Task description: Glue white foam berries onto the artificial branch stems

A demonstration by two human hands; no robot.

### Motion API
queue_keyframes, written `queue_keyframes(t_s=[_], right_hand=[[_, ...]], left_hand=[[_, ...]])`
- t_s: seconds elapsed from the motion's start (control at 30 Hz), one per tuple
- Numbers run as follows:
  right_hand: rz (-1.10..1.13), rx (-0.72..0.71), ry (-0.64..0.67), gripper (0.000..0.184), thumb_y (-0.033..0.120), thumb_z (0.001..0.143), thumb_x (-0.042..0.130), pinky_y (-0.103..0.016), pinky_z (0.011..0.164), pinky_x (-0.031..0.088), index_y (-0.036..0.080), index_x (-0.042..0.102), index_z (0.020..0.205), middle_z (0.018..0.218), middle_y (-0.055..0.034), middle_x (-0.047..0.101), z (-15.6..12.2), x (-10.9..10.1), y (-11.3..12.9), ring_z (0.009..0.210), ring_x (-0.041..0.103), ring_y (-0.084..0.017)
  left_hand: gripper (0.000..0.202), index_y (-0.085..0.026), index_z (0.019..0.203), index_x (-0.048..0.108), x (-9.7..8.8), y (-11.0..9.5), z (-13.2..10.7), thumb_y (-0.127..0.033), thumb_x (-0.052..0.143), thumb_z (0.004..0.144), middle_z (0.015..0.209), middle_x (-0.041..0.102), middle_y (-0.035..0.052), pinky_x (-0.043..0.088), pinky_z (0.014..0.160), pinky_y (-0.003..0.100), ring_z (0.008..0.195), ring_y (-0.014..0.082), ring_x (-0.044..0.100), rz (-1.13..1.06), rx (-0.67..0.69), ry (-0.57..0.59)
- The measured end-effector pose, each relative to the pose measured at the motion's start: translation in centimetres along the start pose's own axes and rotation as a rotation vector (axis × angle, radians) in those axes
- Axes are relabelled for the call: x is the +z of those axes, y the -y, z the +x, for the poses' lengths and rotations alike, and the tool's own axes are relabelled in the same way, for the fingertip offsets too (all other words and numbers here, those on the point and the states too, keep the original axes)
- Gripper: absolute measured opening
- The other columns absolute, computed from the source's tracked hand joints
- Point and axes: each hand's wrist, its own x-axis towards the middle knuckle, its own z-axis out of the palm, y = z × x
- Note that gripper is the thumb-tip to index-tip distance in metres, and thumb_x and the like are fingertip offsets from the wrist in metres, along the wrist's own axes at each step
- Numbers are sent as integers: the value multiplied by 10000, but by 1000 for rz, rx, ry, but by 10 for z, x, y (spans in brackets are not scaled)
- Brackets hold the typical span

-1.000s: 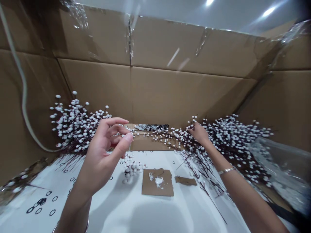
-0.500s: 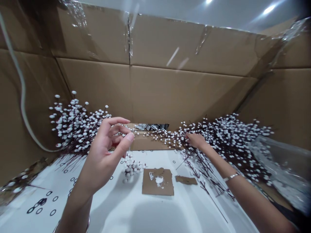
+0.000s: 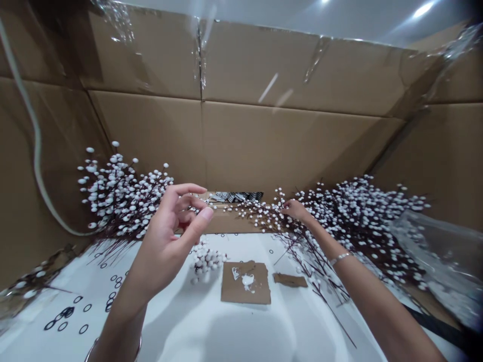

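Note:
My left hand (image 3: 177,226) is raised over the white table, its fingers loosely curled and the thumb apart from them. I see nothing between them. Below and right of it is a small cluster of white berries (image 3: 207,261); its stem is hidden. My right hand (image 3: 296,208) reaches to the near edge of the right-hand pile of white-berry stems (image 3: 354,211). Its thumb and forefinger are pinched on a berry stem (image 3: 279,201) with small white berries by the fingertips. Another bundle of berry stems (image 3: 124,196) stands behind my left hand.
A cardboard square (image 3: 245,296) with white paste and a narrow cardboard strip (image 3: 290,280) lie mid-table. Small black rings (image 3: 66,312) are scattered at left. Cardboard walls (image 3: 294,146) enclose the table. A white cable (image 3: 37,156) hangs left; clear plastic (image 3: 445,251) lies right.
My right hand has moved a little left and up along the edge of the pile. My left hand has shifted slightly right, its fingers still curled.

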Motion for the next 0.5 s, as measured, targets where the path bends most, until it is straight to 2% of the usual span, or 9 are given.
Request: queue_keyframes(t_s=[0.1, 0.17, 0.23, 0.3, 0.37, 0.43, 0.5], right_hand=[[88, -56, -44, 133, 256, 768, 661, -265, 649, 440, 129, 632, 796, 731, -14, 646, 4, -4, 1, 657, 584, -134], [143, -94, -101, 102, 235, 742, 639, -261, 624, 411, 139, 621, 772, 710, -13, 636, 3, -10, 2, 648, 568, -144], [195, -133, -148, 89, 237, 718, 616, -264, 607, 384, 154, 606, 747, 691, -18, 631, 0, -17, 2, 643, 556, -159], [249, -169, -174, 91, 254, 706, 600, -267, 599, 370, 167, 584, 726, 665, -18, 621, -4, -23, 4, 628, 545, -166], [302, -205, -184, 97, 268, 702, 596, -269, 597, 367, 176, 567, 720, 648, -15, 611, -9, -28, 4, 619, 540, -168], [355, -239, -180, 105, 279, 707, 597, -269, 600, 373, 184, 558, 725, 641, -11, 607, -13, -30, 4, 619, 544, -169], [411, -263, -165, 109, 285, 715, 598, -268, 602, 391, 189, 555, 741, 644, -8, 613, -15, -31, 3, 622, 558, -170]], left_hand=[[236, -254, 1148, 500, 14, 11, 2, -290, 568, 924, 872, 596, 12, 463, 521, 230, 611, 109, 531, 56, -7, 44], [208, -240, 1141, 507, 36, 30, 7, -298, 526, 943, 885, 614, 20, 479, 582, 254, 709, 140, 574, 147, -4, 133], [150, -217, 1076, 548, 69, 58, 19, -275, 504, 944, 920, 639, 28, 491, 677, 294, 788, 164, 597, 344, 54, 269], [135, -192, 1047, 563, 108, 88, 35, -216, 510, 926, 1048, 638, 49, 485, 820, 312, 964, 189, 592, 539, 204, 397], [244, -175, 1145, 540, 147, 116, 54, -194, 527, 903, 1170, 608, 74, 435, 944, 332, 1109, 217, 536, 800, 403, 434], [327, -143, 1220, 509, 180, 137, 72, -182, 531, 896, 1272, 558, 121, 389, 992, 370, 1196, 258, 481, 870, 442, 429], [305, -115, 1215, 514, 206, 150, 87, -145, 488, 912, 1271, 556, 165, 358, 993, 410, 1224, 292, 457, 927, 472, 435]])
